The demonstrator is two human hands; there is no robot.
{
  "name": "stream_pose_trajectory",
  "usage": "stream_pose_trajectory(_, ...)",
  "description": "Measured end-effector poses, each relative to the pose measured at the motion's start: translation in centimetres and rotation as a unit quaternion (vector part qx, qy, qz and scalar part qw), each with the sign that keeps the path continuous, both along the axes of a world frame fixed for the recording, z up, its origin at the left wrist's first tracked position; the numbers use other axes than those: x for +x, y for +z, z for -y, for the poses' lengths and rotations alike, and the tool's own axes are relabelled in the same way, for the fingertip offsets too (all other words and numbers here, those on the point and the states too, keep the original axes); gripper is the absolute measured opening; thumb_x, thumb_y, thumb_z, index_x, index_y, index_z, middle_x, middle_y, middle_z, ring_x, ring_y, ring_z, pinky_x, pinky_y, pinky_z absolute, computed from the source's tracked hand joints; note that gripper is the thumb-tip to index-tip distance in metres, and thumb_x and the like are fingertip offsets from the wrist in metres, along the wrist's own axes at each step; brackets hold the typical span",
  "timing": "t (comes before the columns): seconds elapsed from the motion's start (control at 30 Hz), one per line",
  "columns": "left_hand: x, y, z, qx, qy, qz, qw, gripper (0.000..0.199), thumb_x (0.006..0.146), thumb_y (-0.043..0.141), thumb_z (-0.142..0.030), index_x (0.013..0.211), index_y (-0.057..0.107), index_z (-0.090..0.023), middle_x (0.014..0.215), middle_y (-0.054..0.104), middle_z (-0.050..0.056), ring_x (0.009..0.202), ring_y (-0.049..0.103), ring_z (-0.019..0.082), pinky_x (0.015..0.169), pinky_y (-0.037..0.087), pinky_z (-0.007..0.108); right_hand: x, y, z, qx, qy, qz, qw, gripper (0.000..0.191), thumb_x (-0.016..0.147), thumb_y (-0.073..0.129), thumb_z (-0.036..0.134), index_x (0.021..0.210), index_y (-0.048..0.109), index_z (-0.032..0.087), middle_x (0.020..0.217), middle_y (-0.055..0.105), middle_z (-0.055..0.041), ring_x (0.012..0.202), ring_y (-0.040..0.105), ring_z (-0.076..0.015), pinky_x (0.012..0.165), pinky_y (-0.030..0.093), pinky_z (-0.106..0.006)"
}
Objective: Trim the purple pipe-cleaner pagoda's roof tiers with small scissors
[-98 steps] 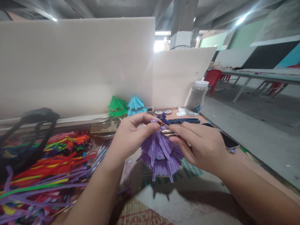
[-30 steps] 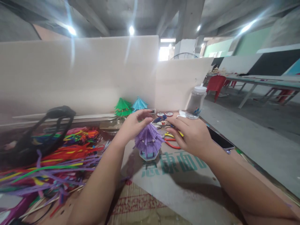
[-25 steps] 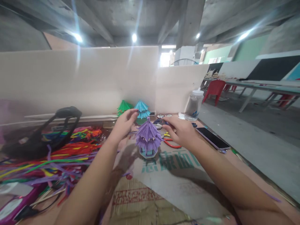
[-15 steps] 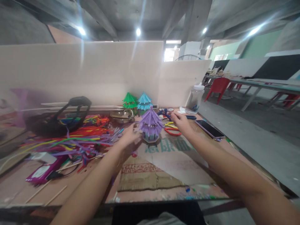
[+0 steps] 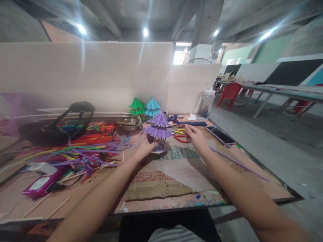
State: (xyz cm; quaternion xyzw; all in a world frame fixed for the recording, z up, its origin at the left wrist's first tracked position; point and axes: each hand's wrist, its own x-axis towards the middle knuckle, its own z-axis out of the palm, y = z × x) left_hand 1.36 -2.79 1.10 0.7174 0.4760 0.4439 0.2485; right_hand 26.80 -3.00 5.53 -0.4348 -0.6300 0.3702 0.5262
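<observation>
A purple two-tiered pagoda model (image 5: 158,129) tilts slightly over the cardboard sheet (image 5: 156,188). My left hand (image 5: 146,145) grips its lower part from the left, the fingers partly hidden behind it. To the right, my right hand (image 5: 193,135) is closed in a pinch, beside the red and yellow-handled tools (image 5: 179,137); whatever its fingertips hold is too small to make out. A long purple strip (image 5: 239,164) runs past the right forearm. Behind the purple model stand a green model (image 5: 137,107) and a light blue one (image 5: 152,107).
Colourful strips (image 5: 85,148) heap up on the left near a black bag (image 5: 60,127) and a magenta box (image 5: 45,181). A blue tool (image 5: 193,123), a phone (image 5: 220,135) and a clear jar (image 5: 205,106) are at the right. A white board (image 5: 101,77) stands behind.
My left hand has taken hold of the purple model, which is now tilted and slightly raised. A purple strip now shows beside my right forearm. The view has shifted a little.
</observation>
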Motion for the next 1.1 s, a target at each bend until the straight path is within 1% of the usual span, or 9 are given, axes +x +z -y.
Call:
stream_pose_trajectory(0.1,-0.8,0.6,1.1,0.004,0.009,0.001,1.0,0.035,0.089,0.067,-0.034,0.118,0.062,-0.014,0.121,0.066,0.012,0.112,0.063,0.027,0.098,0.052,0.045,-0.3,1.5,-0.5,0.018,-0.012,0.011,1.0,0.037,0.096,0.059,0.043,0.122,0.06,0.017,0.119,0.063,-0.0077,0.099,0.064,-0.0201,0.084,0.056,-0.041)
stream_pose_trajectory(0.17,-1.2,0.9,1.7,0.007,0.011,-0.004,1.0,0.035,0.088,0.063,-0.035,0.114,0.062,-0.011,0.116,0.069,0.014,0.113,0.063,0.029,0.101,0.049,0.045,-1.1,2.4,-1.3,0.038,-0.022,0.024,0.999,0.036,0.096,0.058,0.044,0.121,0.06,0.017,0.115,0.064,-0.0072,0.095,0.065,-0.0188,0.081,0.057,-0.039)
stream_pose_trajectory(0.3,-1.4,1.1,2.5,0.009,0.012,-0.018,1.0,0.043,0.086,0.059,-0.041,0.117,0.06,-0.012,0.123,0.067,0.017,0.121,0.061,0.031,0.106,0.044,0.046,-2.3,2.8,-2.2,0.105,-0.071,0.063,0.99,0.034,0.095,0.058,0.046,0.11,0.065,0.016,0.105,0.067,-0.0055,0.093,0.065,-0.0192,0.084,0.054,-0.04)
stream_pose_trajectory(0.4,-1.2,1.0,3.2,0.003,0.007,-0.017,1.0,0.05,0.085,0.059,-0.045,0.124,0.056,-0.014,0.129,0.065,0.017,0.124,0.059,0.029,0.107,0.044,0.043,-2.2,2.5,-0.6,0.154,-0.104,0.106,0.977,0.034,0.093,0.058,0.048,0.109,0.068,0.019,0.103,0.071,-0.0059,0.096,0.064,-0.0219,0.086,0.05,-0.036)
stream_pose_trajectory(0.5,-0.9,0.6,3.9,-0.014,0.01,-0.014,1.0,0.054,0.087,0.057,-0.046,0.13,0.053,-0.013,0.132,0.064,0.018,0.127,0.058,0.03,0.108,0.044,0.043,-1.6,2.9,1.8,0.195,-0.119,0.149,0.962,0.039,0.096,0.047,0.049,0.115,0.065,0.019,0.095,0.07,-0.0053,0.078,0.063,-0.0184,0.069,0.048,-0.031)
stream_pose_trajectory(0.6,-0.7,-0.1,4.1,-0.037,0.016,-0.023,0.999,0.055,0.088,0.055,-0.049,0.128,0.055,-0.012,0.132,0.064,0.019,0.128,0.058,0.032,0.108,0.043,0.045,-1.4,3.5,3.3,0.239,-0.133,0.207,0.939,0.036,0.095,0.051,0.043,0.118,0.064,0.019,0.088,0.07,-0.0047,0.07,0.06,-0.0176,0.064,0.044,-0.03)
stream_pose_trajectory(0.73,-0.8,-0.8,4.0,-0.059,0.02,-0.04,0.997,0.059,0.086,0.057,-0.05,0.13,0.055,-0.011,0.132,0.064,0.019,0.126,0.059,0.033,0.108,0.044,0.044,-1.6,3.4,3.4,0.289,-0.142,0.27,0.908,0.034,0.092,0.055,0.039,0.116,0.067,0.018,0.088,0.071,-0.0072,0.073,0.062,-0.02,0.068,0.045,-0.031)
stream_pose_trajectory(0.9,-0.7,-0.6,4.5,-0.082,0.012,-0.065,0.994,0.068,0.082,0.061,-0.051,0.137,0.052,-0.013,0.134,0.064,0.017,0.127,0.059,0.035,0.104,0.048,0.043,-1.9,3.2,3.6,0.332,-0.151,0.296,0.883,0.032,0.096,0.052,0.036,0.116,0.066,0.016,0.086,0.072,-0.0068,0.066,0.063,-0.0179,0.062,0.044,-0.029)
stream_pose_trajectory(1.1,-0.6,-0.2,5.0,-0.063,0.007,-0.086,0.994,0.065,0.082,0.058,-0.048,0.136,0.054,-0.012,0.143,0.058,0.016,0.137,0.05,0.031,0.115,0.038,0.041,-2.4,3.7,4.9,0.39,-0.137,0.305,0.858,0.032,0.101,0.046,0.039,0.11,0.069,0.018,0.086,0.074,-0.0059,0.073,0.067,-0.0175,0.065,0.047,-0.028)
